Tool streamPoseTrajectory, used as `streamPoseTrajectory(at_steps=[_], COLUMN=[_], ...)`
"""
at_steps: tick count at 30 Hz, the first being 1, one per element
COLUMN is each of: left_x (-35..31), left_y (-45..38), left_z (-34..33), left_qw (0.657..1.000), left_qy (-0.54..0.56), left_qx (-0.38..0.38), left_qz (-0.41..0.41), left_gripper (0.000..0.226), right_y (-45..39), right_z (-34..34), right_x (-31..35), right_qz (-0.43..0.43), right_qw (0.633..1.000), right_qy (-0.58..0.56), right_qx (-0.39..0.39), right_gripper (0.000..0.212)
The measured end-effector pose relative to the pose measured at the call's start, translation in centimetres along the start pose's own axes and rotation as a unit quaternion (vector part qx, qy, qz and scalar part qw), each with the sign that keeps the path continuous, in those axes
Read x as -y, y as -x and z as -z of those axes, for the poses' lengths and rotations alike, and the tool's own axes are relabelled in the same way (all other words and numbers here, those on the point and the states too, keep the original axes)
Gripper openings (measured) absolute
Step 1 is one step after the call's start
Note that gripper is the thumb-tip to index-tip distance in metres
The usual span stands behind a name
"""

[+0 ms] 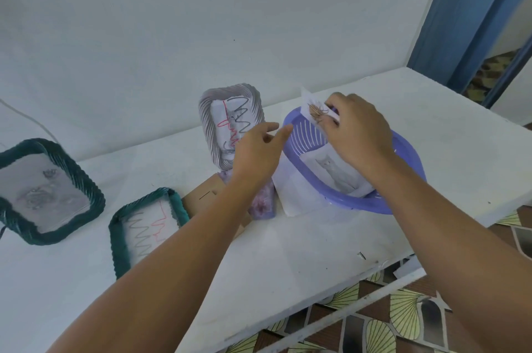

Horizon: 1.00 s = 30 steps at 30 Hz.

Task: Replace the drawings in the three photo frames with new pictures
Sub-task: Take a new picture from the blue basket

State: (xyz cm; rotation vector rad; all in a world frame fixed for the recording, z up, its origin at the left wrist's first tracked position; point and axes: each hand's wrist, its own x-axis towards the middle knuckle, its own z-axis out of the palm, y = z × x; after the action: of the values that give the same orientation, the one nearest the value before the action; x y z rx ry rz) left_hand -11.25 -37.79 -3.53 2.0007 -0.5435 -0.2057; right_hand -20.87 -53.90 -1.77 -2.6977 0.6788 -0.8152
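Note:
A grey ribbed photo frame (213, 119) with a red and black scribble drawing stands tilted at the table's middle. Two dark green frames lie flat at the left: a large one (43, 191) holding a grey picture and a smaller one (144, 226) holding a scribble drawing. My right hand (357, 131) pinches a small white picture (312, 106) with a brown figure above a purple basket (383, 203). Another paper lies inside the basket. My left hand (256, 151) hovers in front of the grey frame, fingers relaxed and extended toward the basket rim.
A brown cardboard backing (207, 194) and a purplish piece (263, 203) lie under my left wrist. A white sheet (293, 194) sits beside the basket. The white table (288, 260) ends at the right and front over a patterned floor. A wall stands behind.

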Motion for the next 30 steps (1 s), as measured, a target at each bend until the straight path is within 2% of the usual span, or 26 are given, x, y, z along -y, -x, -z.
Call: streamPoseTrajectory(at_steps=[2,5,8,11,13,15,16,18,20,22,27,29,30], left_x=[-0.7,-1.7,-1.3,0.2,1.6,3.2,4.1,6.1,7.9,9.3,12.0,13.0,13.5], left_y=[0.6,1.8,2.9,3.6,4.0,4.6,4.9,5.6,6.4,7.2,9.2,9.9,10.3], left_z=[1.4,4.0,6.7,9.2,11.1,13.3,14.4,16.6,18.5,20.2,23.0,23.5,23.6], left_qw=[0.998,0.99,0.978,0.97,0.968,0.967,0.965,0.959,0.954,0.946,0.937,0.943,0.947], left_qy=[0.059,0.136,0.189,0.215,0.21,0.188,0.185,0.201,0.216,0.236,0.251,0.228,0.203], left_qx=[-0.013,-0.013,-0.033,-0.062,-0.092,-0.112,-0.115,-0.106,-0.086,-0.061,-0.033,-0.037,-0.048], left_qz=[-0.002,0.048,0.086,0.093,0.107,0.133,0.146,0.169,0.191,0.216,0.241,0.241,0.242], left_gripper=[0.048,0.054,0.046,0.028,0.023,0.021,0.019,0.017,0.016,0.018,0.022,0.019,0.025], right_y=[0.5,1.5,2.5,3.1,3.7,4.3,4.5,4.7,4.6,4.8,6.1,6.6,6.8], right_z=[0.5,0.1,-1.1,-2.9,-4.1,-4.8,-5.1,-5.7,-6.5,-7.8,-11.4,-12.1,-12.4], right_x=[2.4,5.9,9.0,11.0,12.2,13.5,14.0,15.0,16.0,17.3,20.1,20.6,20.7], right_qz=[0.036,0.096,0.134,0.184,0.2,0.173,0.147,0.103,0.07,0.026,-0.035,-0.04,-0.04], right_qw=[0.999,0.994,0.99,0.983,0.977,0.972,0.963,0.931,0.896,0.846,0.742,0.729,0.74], right_qy=[0.002,0.011,0.011,-0.008,-0.041,-0.128,-0.191,-0.289,-0.326,-0.371,-0.483,-0.502,-0.499], right_qx=[-0.028,-0.048,-0.036,0.012,0.054,0.093,0.119,0.198,0.293,0.382,0.463,0.463,0.449], right_gripper=[0.011,0.011,0.011,0.017,0.027,0.053,0.062,0.063,0.058,0.063,0.072,0.072,0.071])
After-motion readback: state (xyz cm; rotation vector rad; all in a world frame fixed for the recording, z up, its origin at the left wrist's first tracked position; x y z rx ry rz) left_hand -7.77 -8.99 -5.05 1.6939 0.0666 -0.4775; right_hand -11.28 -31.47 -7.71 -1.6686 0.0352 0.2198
